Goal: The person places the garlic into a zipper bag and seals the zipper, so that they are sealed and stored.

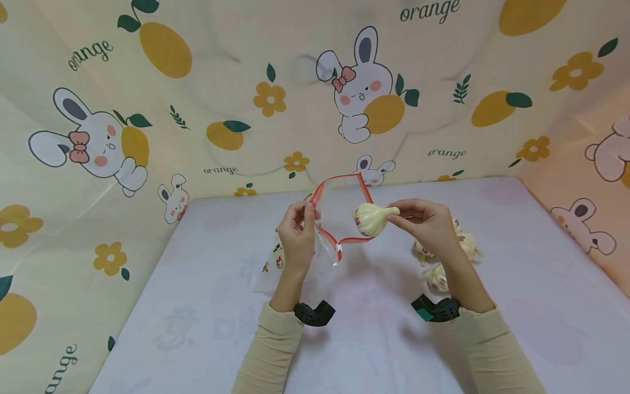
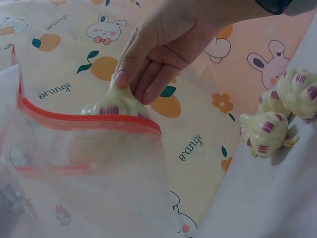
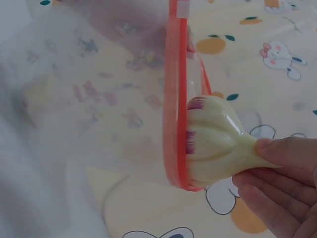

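Observation:
My left hand (image 1: 299,235) pinches the rim of a clear zip bag (image 1: 325,246) with a red-orange zip edge, its mouth spread wide toward the right. Cartoon prints mark the bag's side. By its stem, my right hand (image 1: 428,224) holds a cream garlic bulb (image 1: 370,219) with purple streaks. The bulb sits at the bag's mouth; in the right wrist view its round end (image 3: 210,144) is partly behind the red edge (image 3: 176,99). From the left wrist view, the bulb's lower part shows dimly through the bag (image 2: 94,188).
Several more garlic bulbs (image 1: 468,244) lie on the white tabletop (image 1: 531,306) at the right, partly hidden behind my right hand and forearm. A cloth (image 1: 275,49) printed with rabbits and oranges rises behind and beside the table.

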